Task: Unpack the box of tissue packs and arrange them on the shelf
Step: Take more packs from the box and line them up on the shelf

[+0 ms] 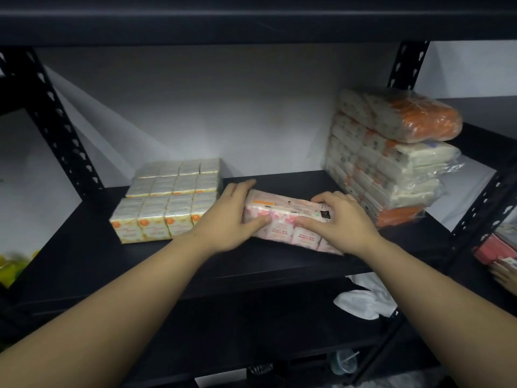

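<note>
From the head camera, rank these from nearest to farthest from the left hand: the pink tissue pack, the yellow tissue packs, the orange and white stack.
1. Pink tissue pack: held by the left hand.
2. Yellow tissue packs: just left of it.
3. Orange and white stack: far right, beyond the right hand.

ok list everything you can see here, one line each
pink pack: one, pink and white, shelf middle, held by both hands
yellow packs: three bundles, pale yellow with orange marks, shelf left, in rows front to back
orange stack: several wrapped bundles, white and orange, piled at shelf right
shelf: one, black, metal posts at the sides
white cloth: one, white, lower level at right
cup: one, clear with straw, bottom of the rack
red packs: count unclear, red, far right edge
left hand: one, on the pink pack's left end
right hand: one, on the pink pack's right part
</note>
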The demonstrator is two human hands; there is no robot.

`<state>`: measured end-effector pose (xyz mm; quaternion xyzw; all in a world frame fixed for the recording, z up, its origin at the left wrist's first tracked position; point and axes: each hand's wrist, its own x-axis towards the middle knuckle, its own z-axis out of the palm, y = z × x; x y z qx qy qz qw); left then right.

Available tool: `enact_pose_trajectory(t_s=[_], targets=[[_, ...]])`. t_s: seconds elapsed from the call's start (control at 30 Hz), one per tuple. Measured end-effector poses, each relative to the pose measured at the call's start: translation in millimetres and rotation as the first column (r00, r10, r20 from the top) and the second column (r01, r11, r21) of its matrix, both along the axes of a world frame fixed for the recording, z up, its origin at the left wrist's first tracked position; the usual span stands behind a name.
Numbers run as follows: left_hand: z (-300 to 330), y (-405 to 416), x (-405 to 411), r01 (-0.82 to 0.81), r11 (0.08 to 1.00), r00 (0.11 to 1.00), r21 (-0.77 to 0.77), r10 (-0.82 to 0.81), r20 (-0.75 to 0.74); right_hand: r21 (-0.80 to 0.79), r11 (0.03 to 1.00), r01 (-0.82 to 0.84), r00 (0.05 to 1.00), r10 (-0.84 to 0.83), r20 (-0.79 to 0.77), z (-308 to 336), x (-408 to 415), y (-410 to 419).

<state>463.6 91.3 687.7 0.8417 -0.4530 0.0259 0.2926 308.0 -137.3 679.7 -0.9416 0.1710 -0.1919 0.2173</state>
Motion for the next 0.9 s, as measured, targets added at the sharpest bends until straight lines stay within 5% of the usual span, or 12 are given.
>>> enact_pose_trajectory(t_s=[0.17, 0.33, 0.53, 0.73, 0.9], targets=[[4.0, -14.4, -4.9, -0.146, 0.93, 0.914, -0.339, -0.005, -0.406, 0.256, 0.967, 0.017, 0.977, -0.071, 0.202, -5.5, -1.2, 4.1], [16.0, -20.5, -2.9, -0.197, 0.854, 0.809, -0.482, -0.136, -0.571, 0.398, 0.918, 0.002, 0.955, -0.12, 0.272, -13.6, -0.4, 11.4], [12.8, -19.4, -14.1, -0.149, 0.841, 0.706, -0.52, -0.278, -0.652, 0.68, 0.727, -0.098, 0.924, -0.188, 0.334, -14.8, 0.6, 36.4], [21.8, -24.5, -17.0, -0.187, 0.77, 0.787, -0.61, -0.254, -0.562, 0.657, 0.742, -0.13, 0.949, -0.098, 0.298, -6.9, 2.7, 38.6], [40.9, -28.0, -4.5, -0.016, 0.832, 0.854, -0.555, -0.277, -0.441, 0.541, 0.796, -0.271, 0.901, 0.012, 0.434, 28.6, 8.2, 34.9]])
